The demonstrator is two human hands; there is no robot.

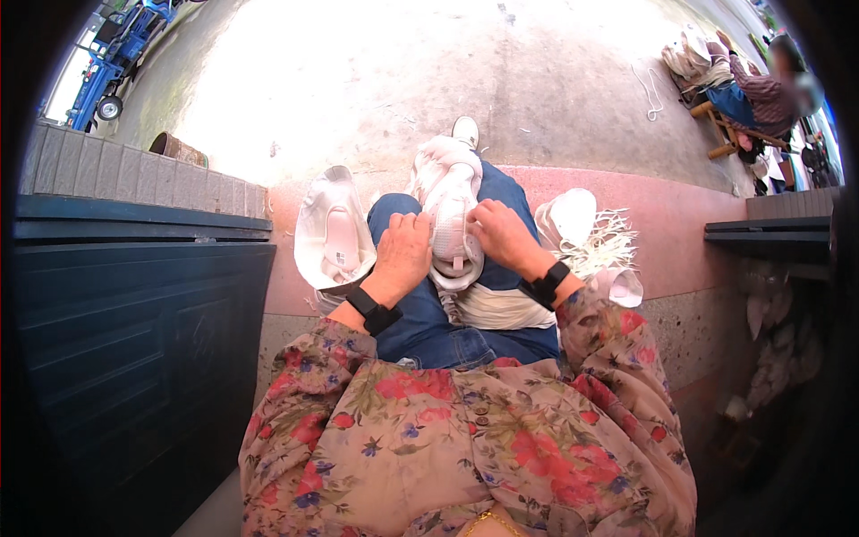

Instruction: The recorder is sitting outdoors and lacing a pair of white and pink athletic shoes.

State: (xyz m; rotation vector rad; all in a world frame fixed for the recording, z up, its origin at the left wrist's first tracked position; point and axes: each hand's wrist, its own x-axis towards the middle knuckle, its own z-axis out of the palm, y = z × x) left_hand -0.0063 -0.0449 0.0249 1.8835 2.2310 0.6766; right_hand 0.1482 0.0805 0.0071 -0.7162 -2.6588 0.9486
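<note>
Between my thighs rests a white shoe upper (pixel 450 234) with a mesh-like panel and a small pale tab at its near end. My left hand (pixel 407 249) is closed at its left edge, fingertips curled over it. At the right edge my right hand (pixel 506 236) has its fingers bent in a pinch; what lies between them is too small to tell. More white uppers (pixel 440 159) are bunched just beyond. A bundle of white laces (pixel 506 310) lies across my right thigh.
Left of my knee stands another white upper (pixel 309 228) with a pinkish inside. To my right are a white upper (pixel 573 213) and loose white laces (pixel 608 242). Dark blue door panels (pixel 134 349) flank me. A person (pixel 761 98) sits far right; a blue vehicle (pixel 112 67) stands far left.
</note>
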